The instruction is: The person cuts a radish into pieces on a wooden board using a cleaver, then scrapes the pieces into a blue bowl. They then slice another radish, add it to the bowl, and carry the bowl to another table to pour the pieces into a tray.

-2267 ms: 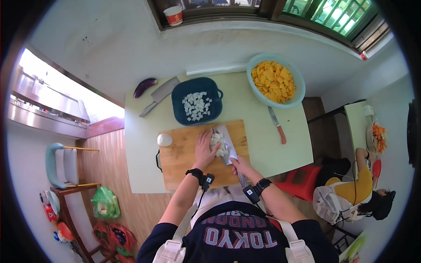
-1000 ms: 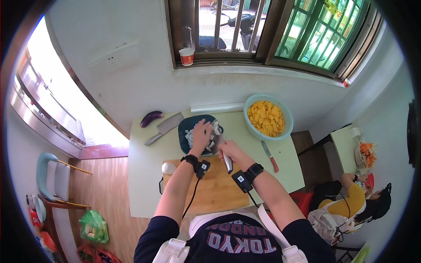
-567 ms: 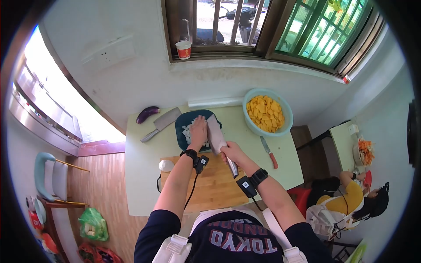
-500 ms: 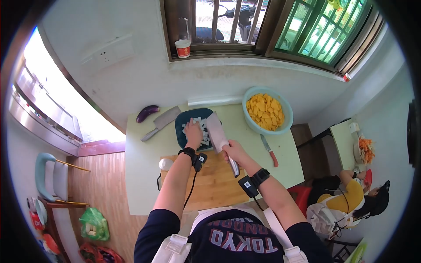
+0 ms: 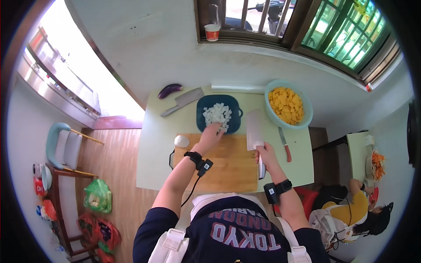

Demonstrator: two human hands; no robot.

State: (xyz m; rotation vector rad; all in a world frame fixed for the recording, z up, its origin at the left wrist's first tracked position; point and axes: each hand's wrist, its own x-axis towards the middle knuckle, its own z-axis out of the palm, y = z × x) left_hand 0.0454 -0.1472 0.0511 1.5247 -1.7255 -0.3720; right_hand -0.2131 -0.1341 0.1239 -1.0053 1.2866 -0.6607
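Note:
My right hand (image 5: pixel 266 157) is closed round the handle of a cleaver (image 5: pixel 254 131), its wide blade pointing away from me over the right end of the wooden cutting board (image 5: pixel 219 168). My left hand (image 5: pixel 212 135) is at the near rim of a dark blue basin (image 5: pixel 200 115); its fingers are loosely spread and hold nothing I can see. White diced pieces (image 5: pixel 219 113) lie heaped in the basin. A rounded white chunk of vegetable (image 5: pixel 181 141) sits on the board's far left corner.
Behind the basin are a second cleaver (image 5: pixel 184 100), an eggplant (image 5: pixel 170 90) and a plastic wrap roll (image 5: pixel 239 88). To the right stand a bowl of orange slices (image 5: pixel 287 106) and a red-handled knife (image 5: pixel 285 145). A person in yellow (image 5: pixel 348 210) sits at lower right.
My left hand has drawn back from the diced pieces to the basin's near edge. The cleaver has moved off the basin to its right, still in my right hand. The view has shifted.

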